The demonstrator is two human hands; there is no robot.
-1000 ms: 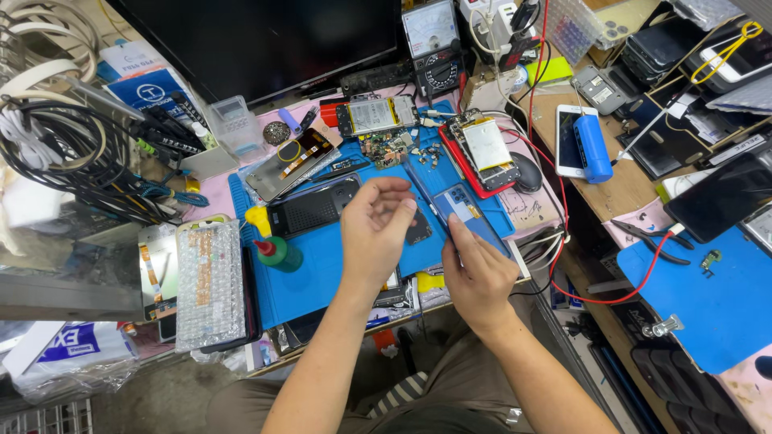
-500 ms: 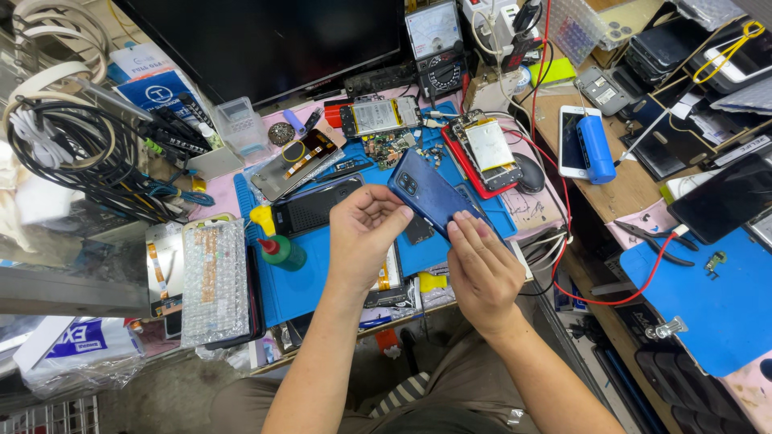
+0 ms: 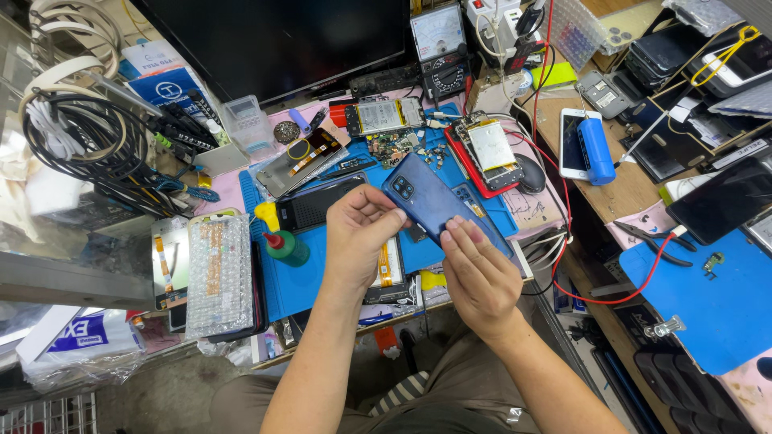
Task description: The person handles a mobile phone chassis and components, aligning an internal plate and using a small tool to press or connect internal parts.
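Observation:
I hold a dark blue phone [image 3: 425, 201] back side up, camera cluster toward the far end, over a blue work mat [image 3: 281, 281]. My left hand [image 3: 359, 237] grips its left edge with thumb and fingers. Its near end and right edge are held by my right hand [image 3: 480, 277], fingers laid along the back. Both hands hover above the mat's middle. An opened phone with a yellow flex cable [image 3: 388, 269] lies just under them.
Opened phones [image 3: 487, 146] and circuit boards [image 3: 378, 116] lie at the mat's far side. A green squeeze bottle [image 3: 281, 241] stands left, beside a bubble-wrapped item [image 3: 217, 273]. A monitor [image 3: 281, 40], a meter [image 3: 438, 48] and coiled cables [image 3: 88, 137] fill the back; pliers [image 3: 655, 241] lie right.
The phone, first held low near my right hand, has been lifted and turned so its full blue back faces up, and both hands now grip it.

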